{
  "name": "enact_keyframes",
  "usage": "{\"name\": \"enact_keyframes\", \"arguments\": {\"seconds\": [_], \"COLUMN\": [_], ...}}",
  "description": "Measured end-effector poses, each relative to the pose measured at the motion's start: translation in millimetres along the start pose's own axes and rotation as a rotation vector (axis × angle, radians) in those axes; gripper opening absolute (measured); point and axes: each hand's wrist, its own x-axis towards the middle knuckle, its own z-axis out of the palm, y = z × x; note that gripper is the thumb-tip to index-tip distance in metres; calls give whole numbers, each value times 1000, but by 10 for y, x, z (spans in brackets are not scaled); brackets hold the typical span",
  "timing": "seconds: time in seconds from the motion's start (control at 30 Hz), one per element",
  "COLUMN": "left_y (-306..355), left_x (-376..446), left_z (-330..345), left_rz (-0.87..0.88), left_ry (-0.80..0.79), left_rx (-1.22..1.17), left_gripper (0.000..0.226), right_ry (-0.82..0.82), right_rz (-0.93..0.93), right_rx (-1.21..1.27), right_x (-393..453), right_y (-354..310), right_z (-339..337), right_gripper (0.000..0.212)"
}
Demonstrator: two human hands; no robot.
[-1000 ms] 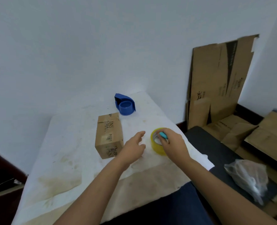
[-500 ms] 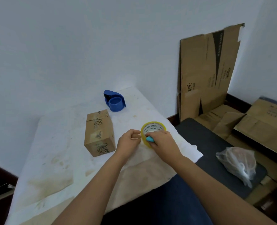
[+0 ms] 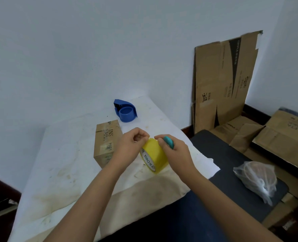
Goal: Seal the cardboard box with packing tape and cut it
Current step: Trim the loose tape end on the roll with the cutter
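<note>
A small brown cardboard box lies on the white-covered table, its flaps closed. Just right of it a yellow tape roll is tilted up off the table between both hands. My left hand pinches at the roll's top edge with thumb and fingers. My right hand grips the roll's right side and also holds a small teal cutter against its fingers. The roll hides the lower parts of both hands' fingers.
A blue tape dispenser sits at the table's far edge. Flattened cardboard leans on the wall at right, with more cardboard on the floor. A clear plastic bag lies on a dark surface right of the table.
The yellow roll has been lifted from lying flat and tipped up. My left hand came over from near the box and now pinches the roll's edge.
</note>
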Motion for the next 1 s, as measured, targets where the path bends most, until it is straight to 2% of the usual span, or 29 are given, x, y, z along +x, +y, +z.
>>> {"name": "enact_keyframes", "arguments": {"seconds": [0.13,0.23,0.4,0.6,0.7,0.87,1.0], "left_y": [32,14,-107,-172,-192,-232,-286], "left_x": [-84,-144,-179,-236,-241,-264,-311], "left_z": [-110,-73,-51,-85,-87,-57,-10], "left_rz": [106,195,209,163,149,38,-9], "left_ry": [-195,-223,-179,-181,-154,-95,-17], "left_rx": [362,424,277,159,138,-99,-221], "left_gripper": [8,6,9,18,25,61,48], "right_ry": [-30,-108,-199,-106,-108,-84,-83], "right_rz": [-44,-26,-11,-38,-21,0,-17], "right_rx": [17,10,83,-28,-97,-66,-48], "right_x": [27,12,-68,-1,49,79,77], "right_y": [-58,-32,60,58,25,8,25], "right_z": [30,42,49,68,85,50,50], "right_gripper": [24,25,24,17,21,24,21]}}
